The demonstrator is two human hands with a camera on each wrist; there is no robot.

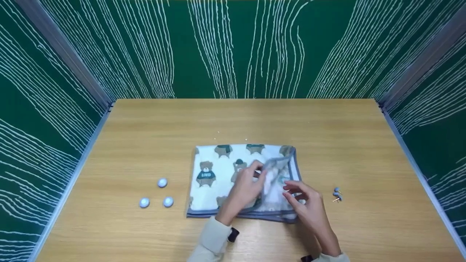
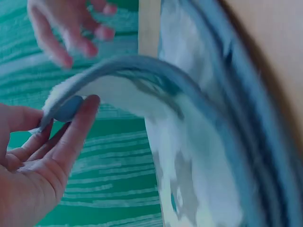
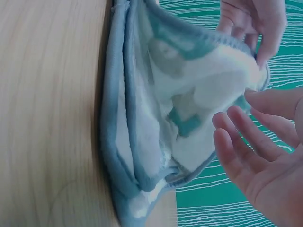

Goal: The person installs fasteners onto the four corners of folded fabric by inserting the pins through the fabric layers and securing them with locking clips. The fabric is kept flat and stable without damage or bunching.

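Observation:
A folded white blanket with a teddy bear print and grey-blue edging lies on the table. My left hand pinches the edge of its lifted upper layer, which curves up off the layers below. Held at that edge, between thumb and fingers, is a round grey-blue disc; how it sits on the cloth is partly hidden by the fingers. My right hand hovers by the raised flap, fingers loosely bent and apart, with nothing visible in them. In the right wrist view the fingertips are close to the cloth.
Three pale blue round caps lie left of the blanket. Several small blue pieces with metal pins sit to its right. Tiny white specks are scattered behind the blanket on the wooden table. Green panels with white lines enclose the table.

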